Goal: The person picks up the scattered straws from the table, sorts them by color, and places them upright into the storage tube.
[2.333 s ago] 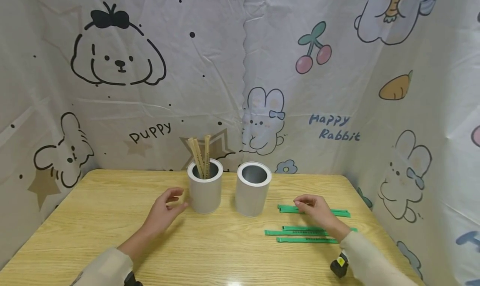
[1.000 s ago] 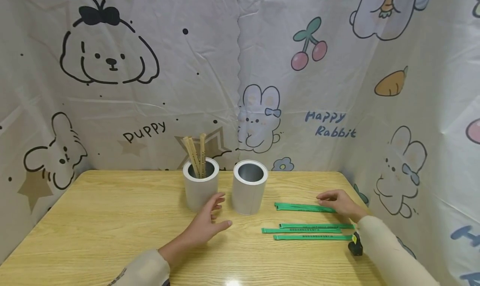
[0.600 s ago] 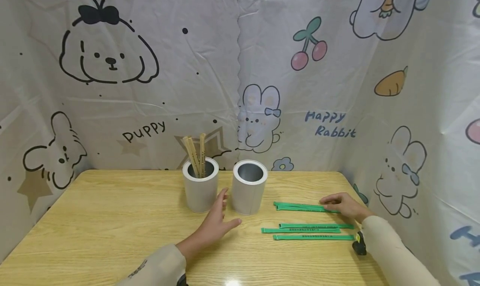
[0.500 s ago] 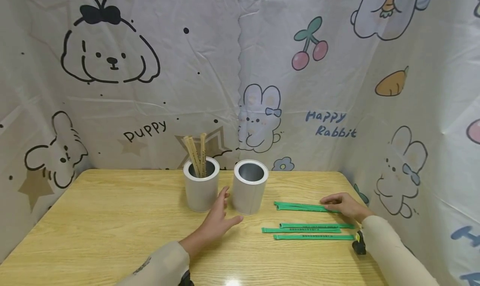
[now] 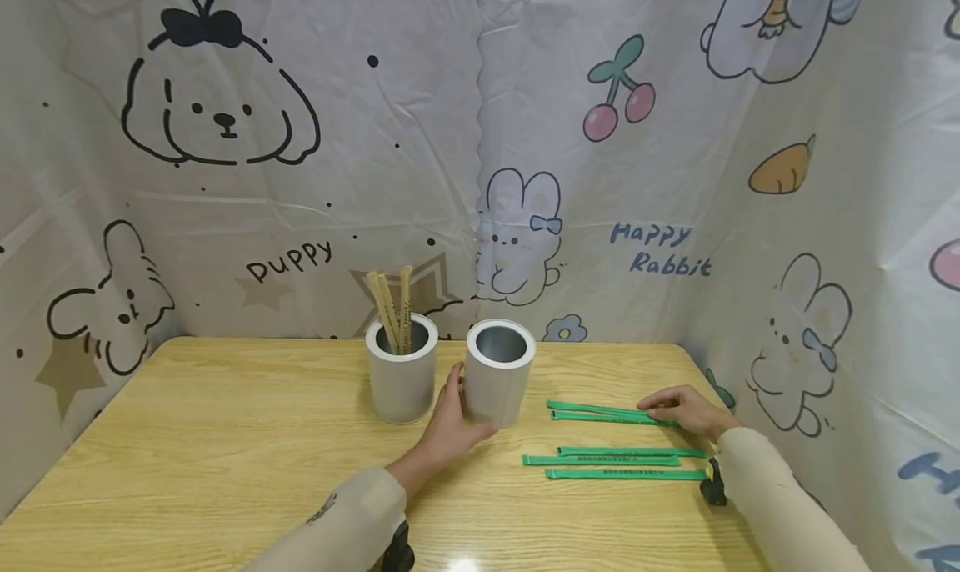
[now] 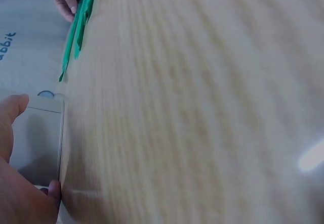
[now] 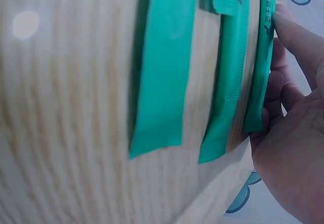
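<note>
Two white cylindrical cans stand side by side in the head view. The left can holds several slim tan stick packets; the right can shows a bare grey inside. My left hand grips the right can low on its left and front side, thumb and fingers partly round it. At the right, my right hand pinches the end of a slim green stick packet between thumb and fingers. A second green packet lies just in front of it.
Nearer on the wooden table lie more green packets, roughly parallel, to the right of the cans. A printed cloth hangs behind and along the sides.
My left hand has moved right, from beside the left can to the right can, and now touches it. My right hand has slid right along the back green packets, which now lie slightly apart.
</note>
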Demonstrator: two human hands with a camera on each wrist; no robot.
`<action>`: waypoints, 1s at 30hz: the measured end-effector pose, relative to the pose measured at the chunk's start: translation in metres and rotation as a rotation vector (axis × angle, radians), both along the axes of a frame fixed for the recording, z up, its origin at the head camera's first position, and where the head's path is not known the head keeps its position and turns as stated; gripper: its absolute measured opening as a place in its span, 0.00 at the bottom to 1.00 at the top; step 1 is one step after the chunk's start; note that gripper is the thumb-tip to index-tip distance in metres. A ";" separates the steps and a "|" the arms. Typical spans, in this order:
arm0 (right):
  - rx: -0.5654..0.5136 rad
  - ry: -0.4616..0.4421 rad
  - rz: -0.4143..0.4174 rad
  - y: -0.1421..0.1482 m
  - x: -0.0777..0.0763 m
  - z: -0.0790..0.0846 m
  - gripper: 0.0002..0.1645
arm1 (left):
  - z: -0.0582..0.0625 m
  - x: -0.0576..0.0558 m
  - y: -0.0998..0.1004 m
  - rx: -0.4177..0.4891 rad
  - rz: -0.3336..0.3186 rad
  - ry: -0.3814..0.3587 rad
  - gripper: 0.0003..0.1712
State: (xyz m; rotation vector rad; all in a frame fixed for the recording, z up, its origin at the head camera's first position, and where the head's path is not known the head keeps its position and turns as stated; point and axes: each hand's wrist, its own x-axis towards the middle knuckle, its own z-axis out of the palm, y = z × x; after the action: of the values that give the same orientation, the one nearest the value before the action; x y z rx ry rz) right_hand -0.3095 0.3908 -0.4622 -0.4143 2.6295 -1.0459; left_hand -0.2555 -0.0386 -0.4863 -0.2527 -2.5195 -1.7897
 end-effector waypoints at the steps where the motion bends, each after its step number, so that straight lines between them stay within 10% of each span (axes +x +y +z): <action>1: 0.002 -0.001 -0.006 0.000 0.000 0.000 0.17 | 0.000 -0.002 0.001 0.002 0.005 -0.003 0.66; 23: 0.072 0.054 0.051 0.001 -0.010 0.008 0.12 | -0.003 -0.023 0.000 0.116 -0.103 0.027 0.59; 30: 0.026 0.024 -0.061 -0.002 -0.011 0.017 0.18 | -0.003 -0.023 -0.002 0.136 -0.112 0.002 0.58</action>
State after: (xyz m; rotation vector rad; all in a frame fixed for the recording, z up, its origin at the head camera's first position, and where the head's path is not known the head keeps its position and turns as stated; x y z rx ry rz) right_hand -0.3204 0.3888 -0.4449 -0.3458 2.6897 -1.0308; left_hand -0.2784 -0.0408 -0.4897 -0.3973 -2.4139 -1.9892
